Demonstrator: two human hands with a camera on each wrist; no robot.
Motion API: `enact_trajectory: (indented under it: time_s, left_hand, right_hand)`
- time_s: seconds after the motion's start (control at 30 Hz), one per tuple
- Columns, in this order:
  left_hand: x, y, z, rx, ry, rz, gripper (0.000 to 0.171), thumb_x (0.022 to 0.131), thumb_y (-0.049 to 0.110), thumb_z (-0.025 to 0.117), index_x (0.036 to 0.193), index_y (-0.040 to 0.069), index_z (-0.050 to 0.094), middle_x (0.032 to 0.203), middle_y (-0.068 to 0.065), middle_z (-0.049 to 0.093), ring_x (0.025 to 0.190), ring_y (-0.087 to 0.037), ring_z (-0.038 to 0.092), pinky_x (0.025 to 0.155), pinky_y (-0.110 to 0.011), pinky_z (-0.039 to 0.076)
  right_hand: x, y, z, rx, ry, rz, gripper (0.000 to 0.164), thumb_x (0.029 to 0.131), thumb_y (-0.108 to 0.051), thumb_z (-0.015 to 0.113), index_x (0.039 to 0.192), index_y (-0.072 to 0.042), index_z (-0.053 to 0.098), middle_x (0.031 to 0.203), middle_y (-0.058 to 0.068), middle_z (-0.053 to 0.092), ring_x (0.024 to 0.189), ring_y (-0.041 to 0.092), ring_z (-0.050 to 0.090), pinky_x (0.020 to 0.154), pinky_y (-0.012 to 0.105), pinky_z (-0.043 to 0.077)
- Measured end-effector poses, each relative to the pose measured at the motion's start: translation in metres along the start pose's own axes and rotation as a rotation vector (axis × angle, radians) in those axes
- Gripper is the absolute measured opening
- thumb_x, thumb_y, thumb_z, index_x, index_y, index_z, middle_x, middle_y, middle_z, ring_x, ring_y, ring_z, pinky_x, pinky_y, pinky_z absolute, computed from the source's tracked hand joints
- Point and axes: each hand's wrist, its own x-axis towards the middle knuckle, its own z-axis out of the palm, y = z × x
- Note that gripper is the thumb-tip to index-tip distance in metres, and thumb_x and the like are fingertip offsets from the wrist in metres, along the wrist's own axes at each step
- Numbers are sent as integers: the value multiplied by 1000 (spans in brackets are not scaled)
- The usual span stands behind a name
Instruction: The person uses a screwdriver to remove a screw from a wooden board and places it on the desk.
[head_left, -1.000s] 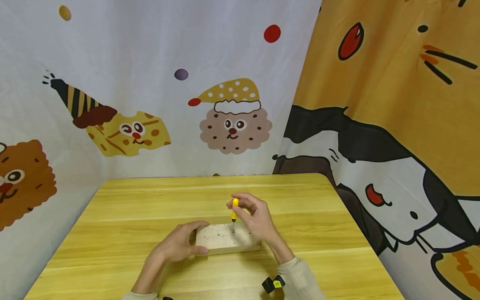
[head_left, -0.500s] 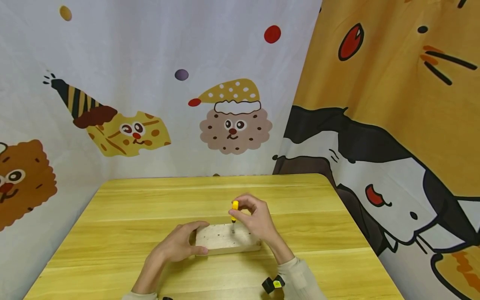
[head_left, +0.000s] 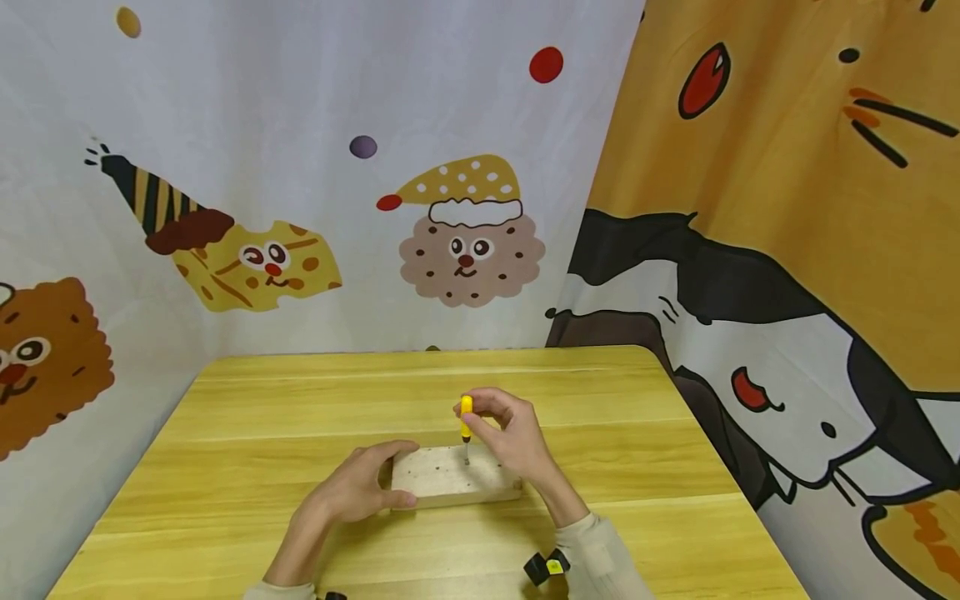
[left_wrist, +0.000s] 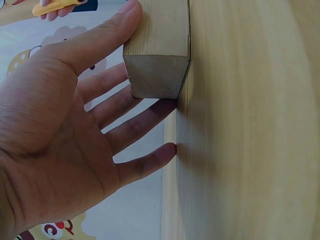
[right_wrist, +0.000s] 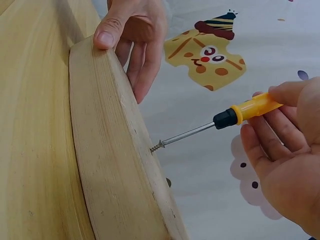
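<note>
A pale wooden block (head_left: 420, 482) with several small dark holes lies flat on the table. My left hand (head_left: 356, 485) grips its left end, thumb on the near side and fingers behind. In the left wrist view the little finger is off the block's end (left_wrist: 157, 75). Over the block my right hand (head_left: 517, 437) pinches a screwdriver (right_wrist: 255, 108) with a yellow handle and black collar, held nearly upright. Its tip meets the head of a screw (right_wrist: 158, 146) in the right wrist view. That screw stands partly out of the block's top face, its thread showing.
The wood-grain table (head_left: 300, 400) reaches back to a curtain (head_left: 300, 100) printed with cartoon figures. A black device with a yellow mark (head_left: 546, 568) sits by the right cuff.
My right fingers have shifted on the screwdriver handle, rolling it between them, and its top leans slightly further left. The left hand and the block keep their place.
</note>
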Motion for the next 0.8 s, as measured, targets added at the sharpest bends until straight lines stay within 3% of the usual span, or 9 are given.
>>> enact_trajectory:
  time_s: [0.1, 0.33, 0.57, 0.73, 0.8]
  left_hand:
    - [-1, 0, 0, 1, 1, 5, 83, 91, 36, 97, 160, 8, 61, 165, -18, 63, 157, -49, 54, 129, -76, 42]
    - [-1, 2, 0, 8, 3, 0, 83, 90, 36, 97, 160, 8, 61, 165, -17, 63, 158, -49, 53, 130, -76, 42]
    - [-1, 2, 0, 15, 5, 3, 82, 90, 36, 97, 159, 8, 62, 164, -18, 64, 157, -49, 54, 129, -76, 42]
    - [-1, 2, 0, 9, 7, 3, 83, 90, 36, 97, 159, 8, 62, 165, -18, 64, 157, -49, 54, 129, -75, 42]
    - [-1, 2, 0, 6, 9, 0, 83, 90, 36, 97, 159, 8, 62, 165, -18, 64, 157, -49, 54, 129, -75, 42]
  right_hand:
    - [0, 1, 0, 6, -9, -29, 25, 108, -4, 75, 133, -5, 76, 120, 25, 83, 108, 32, 83, 102, 27, 67]
    - [0, 1, 1, 10, 1, 4, 24, 103, -4, 82, 126, -3, 76, 114, 28, 82, 99, 8, 79, 88, 23, 67]
    - [0, 0, 1, 1, 16, 54, 21, 101, -7, 85, 120, -4, 77, 109, 17, 85, 97, 9, 79, 89, 24, 66]
    - [0, 0, 1, -25, 8, 32, 21, 103, -7, 83, 123, -6, 80, 110, 17, 84, 99, 8, 77, 95, 24, 66]
    - [0, 0, 0, -30, -1, 17, 23, 105, -7, 80, 127, -4, 79, 113, 18, 84, 101, 14, 78, 97, 25, 67]
